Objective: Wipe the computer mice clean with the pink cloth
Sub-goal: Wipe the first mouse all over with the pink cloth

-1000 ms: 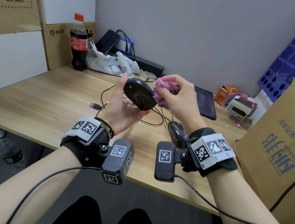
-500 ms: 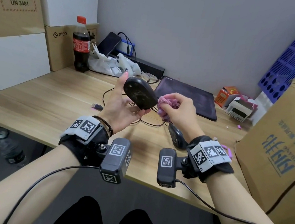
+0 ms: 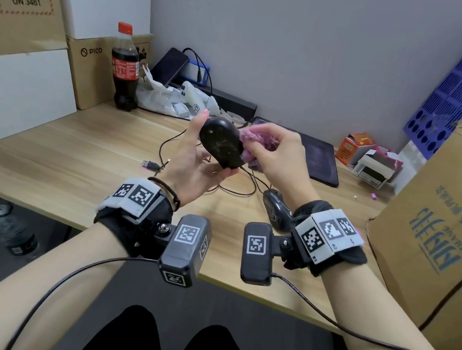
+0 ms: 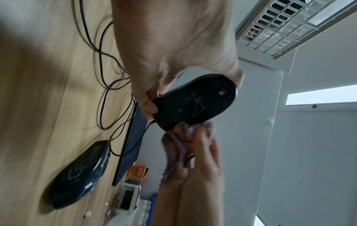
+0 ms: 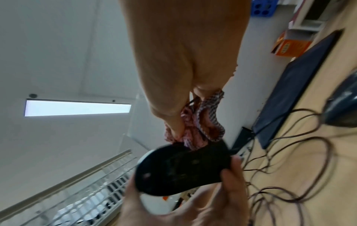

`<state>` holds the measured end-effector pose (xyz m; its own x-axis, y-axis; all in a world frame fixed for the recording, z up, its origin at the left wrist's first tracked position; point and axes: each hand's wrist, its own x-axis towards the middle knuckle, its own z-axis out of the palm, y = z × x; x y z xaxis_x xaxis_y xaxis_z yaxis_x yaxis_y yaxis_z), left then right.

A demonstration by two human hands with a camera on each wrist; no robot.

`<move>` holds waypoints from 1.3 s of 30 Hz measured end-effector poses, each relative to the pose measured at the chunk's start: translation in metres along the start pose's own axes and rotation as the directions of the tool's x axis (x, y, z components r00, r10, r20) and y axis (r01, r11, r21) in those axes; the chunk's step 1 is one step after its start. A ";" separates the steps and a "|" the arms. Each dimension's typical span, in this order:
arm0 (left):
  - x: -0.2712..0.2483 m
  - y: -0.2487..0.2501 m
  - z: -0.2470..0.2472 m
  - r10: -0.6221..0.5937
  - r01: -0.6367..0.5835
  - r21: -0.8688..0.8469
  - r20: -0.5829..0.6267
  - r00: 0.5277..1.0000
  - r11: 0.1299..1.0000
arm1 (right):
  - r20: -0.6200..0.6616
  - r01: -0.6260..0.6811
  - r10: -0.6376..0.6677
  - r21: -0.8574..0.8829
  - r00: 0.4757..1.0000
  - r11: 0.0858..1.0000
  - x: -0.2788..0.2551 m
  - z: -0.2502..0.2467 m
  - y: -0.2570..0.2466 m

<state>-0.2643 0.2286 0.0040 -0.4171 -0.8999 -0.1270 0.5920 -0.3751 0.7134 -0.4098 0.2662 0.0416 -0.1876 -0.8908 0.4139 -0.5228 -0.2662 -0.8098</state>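
Observation:
A black wired mouse (image 3: 222,142) (image 4: 195,100) (image 5: 181,168) is held above the desk with its scratched underside facing me. My left hand (image 3: 195,167) grips it by its ends. My right hand (image 3: 277,154) pinches the bunched pink cloth (image 3: 250,142) (image 5: 195,130) (image 4: 185,145) and presses it against the mouse's right side. A second dark mouse (image 3: 276,212) (image 4: 79,175) lies on the desk (image 3: 63,157) below my right wrist, partly hidden by it.
Mouse cables (image 3: 234,184) loop on the desk under my hands, ending in a USB plug (image 3: 149,164). A dark mouse pad (image 3: 319,160) lies behind. A cola bottle (image 3: 124,68) and cardboard boxes (image 3: 90,66) stand at the left, a large carton (image 3: 442,222) at the right.
My right hand with the cloth dropped to the mouse's lower right half a second ago and has come back up against its right side. My left hand keeps holding the mouse.

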 end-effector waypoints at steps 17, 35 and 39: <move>0.001 -0.005 -0.003 -0.051 0.051 -0.010 -0.027 0.998 0.999 | -0.014 -0.091 0.091 0.004 0.996 0.996 -0.005 0.001 0.022; 0.059 0.015 -0.033 -0.066 0.067 0.108 -0.019 0.998 0.992 | 0.008 -0.121 0.121 0.003 0.993 0.993 0.040 0.037 0.028; 0.067 0.018 -0.037 -0.067 0.074 0.138 -0.054 0.996 0.988 | 0.039 0.000 0.000 -0.001 0.999 1.000 0.061 0.051 0.010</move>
<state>-0.2557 0.1533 -0.0174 -0.4174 -0.8837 -0.2116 0.4586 -0.4059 0.7905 -0.3841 0.1898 0.0373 -0.1550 -0.9043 0.3977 -0.5240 -0.2660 -0.8091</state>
